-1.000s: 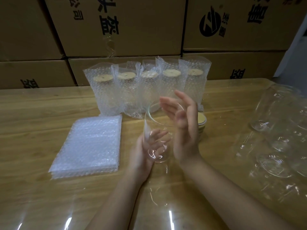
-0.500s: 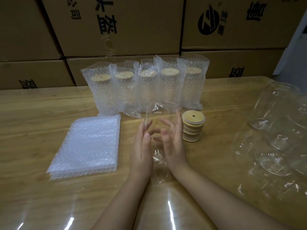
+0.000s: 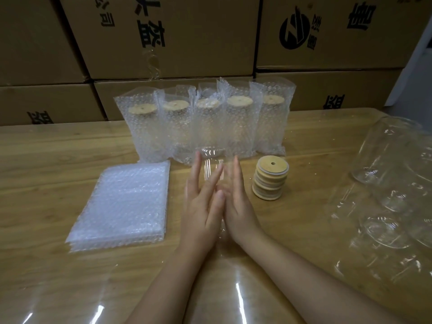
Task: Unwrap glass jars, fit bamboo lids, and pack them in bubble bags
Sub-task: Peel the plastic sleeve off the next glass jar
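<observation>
- Left hand [image 3: 201,206] and right hand [image 3: 238,206] meet at table centre, palms facing each other, fingers straight and pointing away from the person. Heels of the hands close together, fingertips apart. Both blurred.
- Clear glass jar [image 3: 211,164] sits between the straight fingers, rim toward the far side. Hard to make out against the wood; cannot tell whether it rests on the table or is lifted.
- Stack of bamboo lids [image 3: 270,177] stands just right of the right hand, top lid with a centre hole.
- Flat pile of bubble bags [image 3: 126,202] lies left of the left hand.
- Five packed jars [image 3: 203,125], lidded and bagged, stand upright in a row behind the hands.
- Wrapped jars in clear plastic [image 3: 392,195] lie at the right edge of the wooden table [image 3: 46,160].
- Cardboard boxes [image 3: 175,36] are stacked behind.
</observation>
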Available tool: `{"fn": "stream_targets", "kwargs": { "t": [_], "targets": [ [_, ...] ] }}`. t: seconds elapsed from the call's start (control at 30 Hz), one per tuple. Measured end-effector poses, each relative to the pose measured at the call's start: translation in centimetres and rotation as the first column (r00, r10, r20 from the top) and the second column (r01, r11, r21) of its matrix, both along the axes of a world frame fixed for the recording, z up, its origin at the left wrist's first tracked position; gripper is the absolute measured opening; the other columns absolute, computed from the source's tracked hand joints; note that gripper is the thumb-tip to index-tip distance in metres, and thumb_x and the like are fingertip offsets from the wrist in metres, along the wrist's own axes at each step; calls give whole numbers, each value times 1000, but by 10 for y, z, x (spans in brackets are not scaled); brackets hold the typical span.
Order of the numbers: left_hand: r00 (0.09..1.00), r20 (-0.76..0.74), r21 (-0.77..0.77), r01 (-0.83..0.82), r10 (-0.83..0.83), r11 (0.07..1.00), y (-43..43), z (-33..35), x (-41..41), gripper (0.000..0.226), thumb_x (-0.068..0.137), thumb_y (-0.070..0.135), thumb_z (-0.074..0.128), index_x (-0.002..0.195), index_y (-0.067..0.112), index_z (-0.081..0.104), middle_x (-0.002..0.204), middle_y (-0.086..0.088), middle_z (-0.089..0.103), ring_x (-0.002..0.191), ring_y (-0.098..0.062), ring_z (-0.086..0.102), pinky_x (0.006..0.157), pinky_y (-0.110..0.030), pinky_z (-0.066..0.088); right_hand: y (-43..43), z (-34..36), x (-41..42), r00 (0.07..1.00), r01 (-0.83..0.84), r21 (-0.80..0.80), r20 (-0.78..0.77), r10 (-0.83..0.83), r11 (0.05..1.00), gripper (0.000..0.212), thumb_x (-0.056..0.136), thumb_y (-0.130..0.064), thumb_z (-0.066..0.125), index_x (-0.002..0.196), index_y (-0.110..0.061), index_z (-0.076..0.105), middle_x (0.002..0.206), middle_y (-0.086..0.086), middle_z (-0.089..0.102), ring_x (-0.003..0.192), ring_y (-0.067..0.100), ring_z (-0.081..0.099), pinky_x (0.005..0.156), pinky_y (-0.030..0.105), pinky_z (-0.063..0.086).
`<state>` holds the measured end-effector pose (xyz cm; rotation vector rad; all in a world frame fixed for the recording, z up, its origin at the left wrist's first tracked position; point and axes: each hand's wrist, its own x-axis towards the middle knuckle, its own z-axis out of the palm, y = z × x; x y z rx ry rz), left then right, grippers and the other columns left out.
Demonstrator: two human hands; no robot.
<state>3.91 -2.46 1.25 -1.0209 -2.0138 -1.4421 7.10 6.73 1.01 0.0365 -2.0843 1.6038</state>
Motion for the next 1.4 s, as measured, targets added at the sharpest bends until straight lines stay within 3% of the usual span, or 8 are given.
{"fn": "stream_targets", "kwargs": {
  "t": [0.2,0.33,0.43,0.67,0.83,1.07,1.23,1.4],
  "targets": [
    [870,489,266,-77,-66,961,-14,0,-22,45,102,21,41,138,45,31,156,22,17,140,8,21,117,-29,27,-17,2,3,997,1,491,-66,36,871,55,94,-19,47,146,-14,31,158,13,6,148,23,3,120,32,7],
    [704,657,464,-95,-270,881,-16,0,-28,49,101,20,41,149,27,31,137,42,32,117,19,46,93,-14,46,-17,2,5,992,-45,531,-79,102,846,52,96,-15,48,145,-8,33,157,9,14,148,24,1,120,36,6],
    [615,653,563,-4,-442,826,-16,4,-26,52,100,20,44,149,27,30,147,7,47,124,-8,55,100,-31,47,-18,5,5,989,-15,356,-132,66,934,48,96,-14,43,143,-9,33,154,3,26,147,19,12,120,34,13],
    [506,639,617,114,-580,779,-7,11,-9,55,88,25,51,139,38,38,127,16,63,111,-1,63,81,-20,55,2,20,-8,996,-47,-121,-77,38,992,40,95,-26,38,134,-34,33,150,-18,27,140,-6,20,112,13,17],
    [330,625,700,164,-707,695,-1,7,-7,63,87,27,48,147,35,33,136,1,59,115,-16,62,78,-29,57,18,27,-18,992,-51,-393,86,92,918,43,101,-25,42,139,-42,30,155,-5,28,139,12,31,114,31,26],
    [309,669,681,108,-676,724,-2,-3,-22,49,97,48,36,144,34,39,135,-2,60,117,-25,62,88,-35,55,5,23,-7,997,-74,-166,-1,74,983,60,95,-32,49,143,-39,12,157,-8,12,131,-18,24,102,3,25],
    [403,655,709,-34,-640,705,-3,-6,-27,39,100,41,43,132,22,51,127,-7,64,116,-33,61,93,-47,52,-5,19,-3,990,17,108,-144,-1,994,64,82,-44,53,136,-51,17,151,-25,9,145,10,19,111,37,34],
    [496,672,607,54,-549,793,3,-3,-17,33,99,39,47,128,24,51,118,-3,69,104,-24,69,73,-33,57,2,20,-9,995,35,-11,-94,-36,999,54,88,-35,51,132,-51,23,155,-11,18,144,12,23,112,42,34]
  ]
}}
